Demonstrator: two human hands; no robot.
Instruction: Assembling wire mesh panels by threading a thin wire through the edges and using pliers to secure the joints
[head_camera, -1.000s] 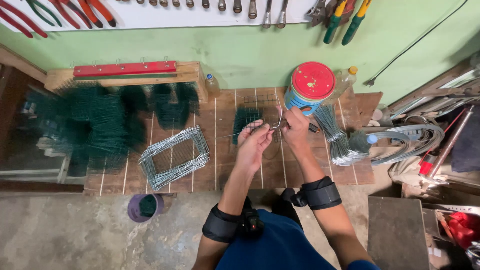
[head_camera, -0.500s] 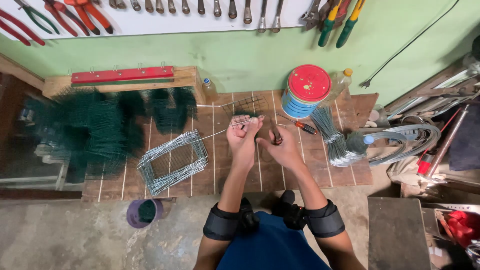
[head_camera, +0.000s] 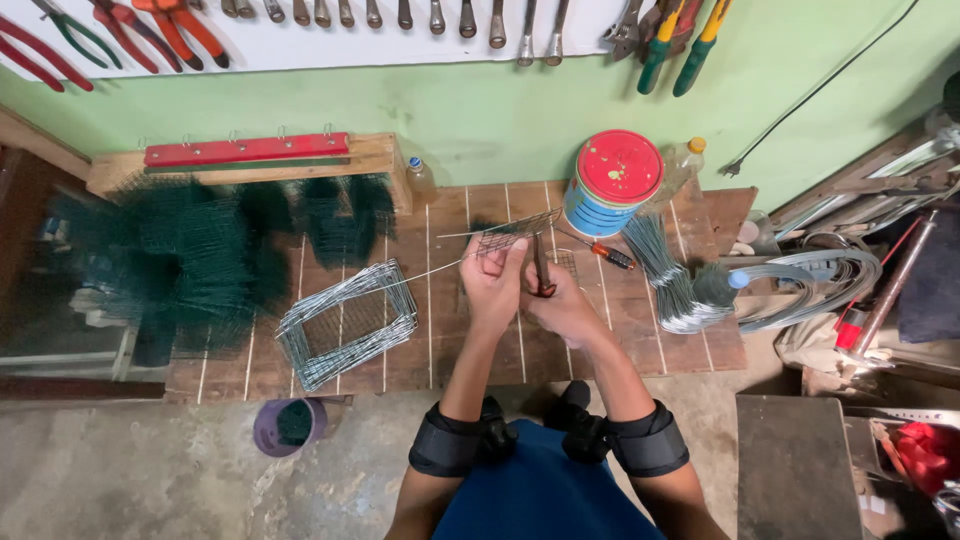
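Gripping a wire mesh piece (head_camera: 512, 237), left hand (head_camera: 492, 285); right hand (head_camera: 560, 305) closed around pliers (head_camera: 541, 268).

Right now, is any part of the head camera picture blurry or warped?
Head view: evenly lit, no strong glare; the hands and the wire mesh piece look sharp; the green mesh stacks at left appear smeared; wide-angle distortion bends the wall tools and edges.

Round tin (head_camera: 612, 192), red lid, blue-white label, bench rear; clear bottle (head_camera: 684, 160) beside it.
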